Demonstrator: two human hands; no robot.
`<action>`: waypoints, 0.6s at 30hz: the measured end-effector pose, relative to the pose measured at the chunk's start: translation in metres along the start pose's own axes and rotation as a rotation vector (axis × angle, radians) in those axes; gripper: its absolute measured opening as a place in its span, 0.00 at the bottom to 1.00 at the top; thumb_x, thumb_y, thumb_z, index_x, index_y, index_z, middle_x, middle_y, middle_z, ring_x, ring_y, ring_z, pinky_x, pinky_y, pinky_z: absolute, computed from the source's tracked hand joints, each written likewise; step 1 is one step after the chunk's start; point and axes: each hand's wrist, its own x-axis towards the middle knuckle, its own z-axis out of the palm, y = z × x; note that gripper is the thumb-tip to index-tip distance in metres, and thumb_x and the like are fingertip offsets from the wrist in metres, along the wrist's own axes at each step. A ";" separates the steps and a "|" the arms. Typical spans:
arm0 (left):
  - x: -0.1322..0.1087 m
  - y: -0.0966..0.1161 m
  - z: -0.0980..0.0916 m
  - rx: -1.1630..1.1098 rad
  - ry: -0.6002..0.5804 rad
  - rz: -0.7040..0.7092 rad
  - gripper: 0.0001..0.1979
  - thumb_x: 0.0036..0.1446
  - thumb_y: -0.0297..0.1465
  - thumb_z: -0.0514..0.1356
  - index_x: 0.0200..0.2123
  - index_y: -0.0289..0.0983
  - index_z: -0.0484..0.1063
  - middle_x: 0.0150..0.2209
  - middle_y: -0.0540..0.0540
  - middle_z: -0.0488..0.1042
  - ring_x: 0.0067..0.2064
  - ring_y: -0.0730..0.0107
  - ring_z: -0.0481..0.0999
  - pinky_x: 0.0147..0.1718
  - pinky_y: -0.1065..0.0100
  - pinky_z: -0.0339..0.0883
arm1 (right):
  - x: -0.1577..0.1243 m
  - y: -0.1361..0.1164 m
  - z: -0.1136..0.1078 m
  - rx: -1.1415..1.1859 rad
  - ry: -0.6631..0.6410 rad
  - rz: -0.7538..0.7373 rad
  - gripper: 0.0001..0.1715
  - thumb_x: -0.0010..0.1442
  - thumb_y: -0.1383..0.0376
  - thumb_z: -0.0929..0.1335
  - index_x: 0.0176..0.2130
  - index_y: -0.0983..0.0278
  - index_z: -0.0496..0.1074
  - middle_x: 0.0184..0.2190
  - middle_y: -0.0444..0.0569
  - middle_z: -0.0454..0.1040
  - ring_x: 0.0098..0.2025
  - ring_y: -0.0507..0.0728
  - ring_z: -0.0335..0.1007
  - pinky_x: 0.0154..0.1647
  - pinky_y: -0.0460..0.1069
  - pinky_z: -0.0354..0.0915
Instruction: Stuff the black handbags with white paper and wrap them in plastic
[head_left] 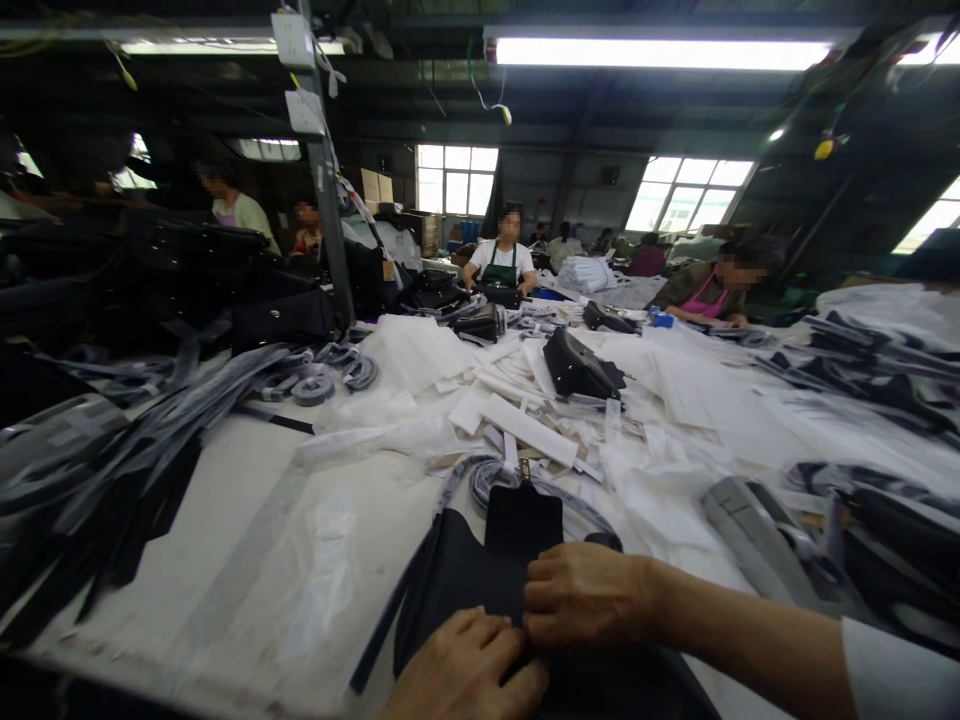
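Note:
A black leather-like bag (442, 580) lies at the table's near edge, its rounded flap tab (523, 520) pointing away from me. My right hand (589, 597) reaches in from the right with curled fingers gripping the bag near the base of the tab. Beside it, my left hand (469, 665) has bent fingers closed on the bag's near part. The fingertips of both hands are hidden, and the two hands almost touch. Behind the bag is a coiled, plastic-wrapped strap (491, 480) with a small dark tag.
Plastic-wrapped black strips (165, 460) spread over the left side. White sheets and card pieces (532, 430) cover the middle, with another black bag (581, 365) on them. A grey wrapped piece (765, 540) lies at right. Co-workers, including a person in a green apron (501, 262), work across the table.

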 end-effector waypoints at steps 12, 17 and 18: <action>0.042 0.015 0.003 -0.105 -0.398 -0.162 0.12 0.65 0.36 0.58 0.52 0.47 0.71 0.43 0.42 0.78 0.41 0.56 0.81 0.45 0.55 0.75 | 0.017 0.079 0.017 0.323 0.187 1.261 0.19 0.52 0.71 0.75 0.45 0.68 0.72 0.43 0.56 0.76 0.45 0.62 0.71 0.45 0.52 0.62; 0.068 0.013 0.011 -0.127 -0.469 -0.224 0.21 0.61 0.39 0.63 0.56 0.40 0.71 0.46 0.36 0.78 0.44 0.49 0.81 0.42 0.53 0.76 | 0.027 0.096 0.018 0.412 0.315 1.297 0.13 0.51 0.73 0.73 0.39 0.65 0.73 0.35 0.47 0.76 0.38 0.56 0.72 0.37 0.47 0.61; 0.067 0.014 0.014 -0.101 -0.441 -0.205 0.20 0.63 0.38 0.62 0.56 0.41 0.70 0.45 0.38 0.78 0.44 0.50 0.81 0.42 0.55 0.77 | 0.027 0.092 0.017 0.413 0.347 1.298 0.15 0.51 0.74 0.72 0.41 0.65 0.73 0.34 0.45 0.76 0.37 0.54 0.71 0.37 0.46 0.61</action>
